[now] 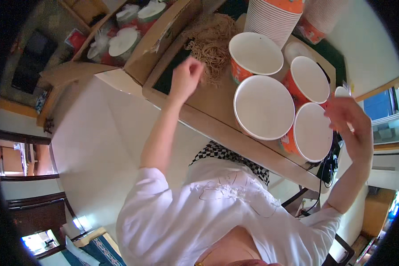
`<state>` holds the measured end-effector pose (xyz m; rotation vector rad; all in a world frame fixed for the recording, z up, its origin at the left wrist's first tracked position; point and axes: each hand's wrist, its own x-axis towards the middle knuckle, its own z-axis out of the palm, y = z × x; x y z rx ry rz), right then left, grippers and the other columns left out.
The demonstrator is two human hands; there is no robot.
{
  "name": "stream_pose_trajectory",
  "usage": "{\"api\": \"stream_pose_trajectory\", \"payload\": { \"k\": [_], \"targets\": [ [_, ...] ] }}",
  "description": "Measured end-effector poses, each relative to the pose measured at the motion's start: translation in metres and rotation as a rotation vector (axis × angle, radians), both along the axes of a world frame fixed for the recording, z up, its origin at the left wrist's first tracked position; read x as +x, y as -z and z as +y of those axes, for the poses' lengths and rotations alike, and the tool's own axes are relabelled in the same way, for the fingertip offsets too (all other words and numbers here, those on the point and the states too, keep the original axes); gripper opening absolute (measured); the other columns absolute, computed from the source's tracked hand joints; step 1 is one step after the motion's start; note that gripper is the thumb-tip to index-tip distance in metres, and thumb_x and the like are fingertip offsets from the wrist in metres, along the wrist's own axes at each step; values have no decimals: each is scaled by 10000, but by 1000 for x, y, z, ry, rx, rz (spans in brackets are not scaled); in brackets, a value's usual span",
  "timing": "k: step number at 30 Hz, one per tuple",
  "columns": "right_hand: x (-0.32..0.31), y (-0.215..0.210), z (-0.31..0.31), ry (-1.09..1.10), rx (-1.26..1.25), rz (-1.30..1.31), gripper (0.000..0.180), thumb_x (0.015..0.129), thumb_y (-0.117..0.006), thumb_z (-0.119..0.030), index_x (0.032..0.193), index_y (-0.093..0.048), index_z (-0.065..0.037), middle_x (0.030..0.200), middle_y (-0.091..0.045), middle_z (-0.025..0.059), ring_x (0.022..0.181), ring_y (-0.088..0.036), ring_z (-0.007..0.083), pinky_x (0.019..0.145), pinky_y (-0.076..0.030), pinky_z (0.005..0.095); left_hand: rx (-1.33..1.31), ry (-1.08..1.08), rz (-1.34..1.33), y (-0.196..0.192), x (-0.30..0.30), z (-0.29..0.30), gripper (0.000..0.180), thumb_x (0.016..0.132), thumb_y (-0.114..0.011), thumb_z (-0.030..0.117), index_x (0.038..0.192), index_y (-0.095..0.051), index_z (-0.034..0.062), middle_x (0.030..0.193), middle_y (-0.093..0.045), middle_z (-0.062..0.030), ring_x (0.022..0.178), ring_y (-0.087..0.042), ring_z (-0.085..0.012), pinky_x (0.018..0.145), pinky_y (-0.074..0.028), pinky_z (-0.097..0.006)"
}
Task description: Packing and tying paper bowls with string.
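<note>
Left hand (pixel 186 75) was at the near edge of the dried noodle pile (pixel 212 42) on the bench (pixel 208 99), fingers curled narrow. Couldn't tell whether it had any strands pinched.

Right hand (pixel 348 124) was up by the right end of the bench, closed loosely on a small white item (pixel 341 91); too blurred to identify.

Four empty white-lined orange paper cups (pixel 264 106) stood open, touching each other, between the hands. A tall stack of the same cups (pixel 272 17) sat behind them, and a cardboard box (pixel 164 31) of lidded cups to the left.

My read: noodles were being portioned. Best practice: pinch one compact clump, lift it clear of the pile, drop it centred in the nearest cup so strands don't drape over rims.
</note>
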<state>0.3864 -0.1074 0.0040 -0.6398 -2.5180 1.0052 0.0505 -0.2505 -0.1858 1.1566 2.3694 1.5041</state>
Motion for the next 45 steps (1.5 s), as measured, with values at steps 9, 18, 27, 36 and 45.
{"api": "stream_pose_trajectory", "payload": {
  "k": [9,18,27,36,45],
  "targets": [
    [53,65,-79,123,-411,454,314,592,-623,-172,799,-638,64,699,-627,115,614,-590,154,570,-451,230,377,240,-71,-127,-42,55,146,917,-510,91,1030,-510,-2,871,-641,-100,716,-613,-139,640,-507,-271],
    [75,154,-76,-227,-870,521,231,833,-627,-61,1031,-581,49,826,-641,101,772,-632,158,651,-512,253,-346,76,629,-88,-21,80,231,816,-579,110,1035,-616,47,1016,-597,-175,922,-586,-337,809,-468,-413],
    [70,179,-78,-154,-1013,474,209,858,-615,-96,1025,-581,25,836,-645,85,800,-638,155,662,-511,256,-617,106,426,-33,-25,48,90,805,-560,112,821,-631,60,813,-629,-154,801,-610,-336,692,-485,-450],
    [69,186,-81,-177,-1031,471,195,865,-617,-110,1008,-573,15,839,-651,82,788,-638,146,659,-508,250,-414,89,120,8,-32,6,169,837,-609,210,885,-632,49,846,-637,-126,800,-619,-239,712,-484,-375],
    [55,183,-92,-236,-1039,443,173,861,-594,-31,1025,-580,26,837,-653,98,774,-628,134,650,-494,237,183,-250,-53,-33,-55,39,412,877,-599,281,1182,-475,34,709,-597,-60,674,-591,-172,629,-457,-333]
  ]
}}
